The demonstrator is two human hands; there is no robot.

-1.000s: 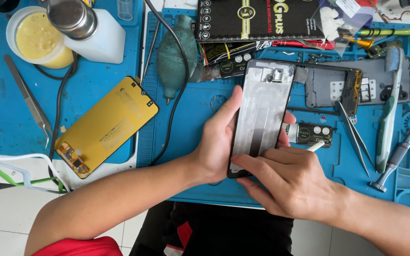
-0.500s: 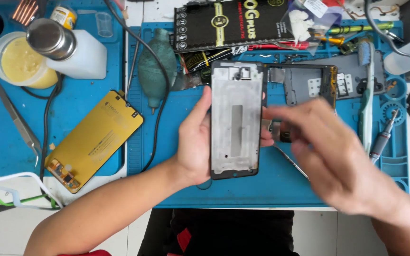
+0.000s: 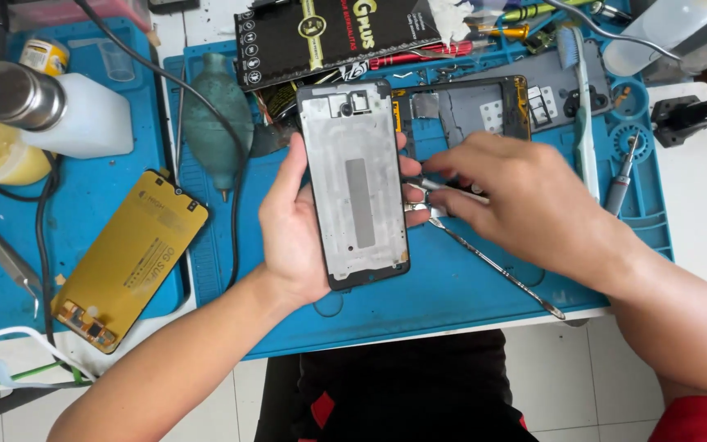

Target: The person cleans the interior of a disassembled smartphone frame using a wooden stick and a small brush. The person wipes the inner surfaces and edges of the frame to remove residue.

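Item 1, far left of the bench [image 3: 701,172]: I am noting a metal-capped white bottle [image 3: 55,110] lying on its side on the blue mat [image 3: 468,282], and below it a yellow-backed phone display panel [image 3: 128,258] lying flat and untouched.

Item 2, just right of that: a teal rubber dust blower [image 3: 216,123] is lying with a black cable [image 3: 222,180] running past it.

Item 3, centre: my left hand [image 3: 292,233] is gripping the phone middle frame [image 3: 355,182], fingers wrapped around its edges, holding it upright above the mat with its grey metal plate facing me.

Item 4, right of the frame: my right hand [image 3: 525,200] is closing on a slim metal tool [image 3: 452,190], pinching it at the frame's right edge; a thin metal spudger [image 3: 497,268] is lying on the mat beneath.

Item 5, behind: a second phone housing [image 3: 472,106] and a black printed packet [image 3: 329,37]; further right, a toothbrush [image 3: 583,106] and a screwdriver [image 3: 619,176].

Step, as I judge it: I am picking up a tool to work on the held frame. The next move calls for keeping the frame steady in the left hand and bringing the tool tip to its edge with light pressure.
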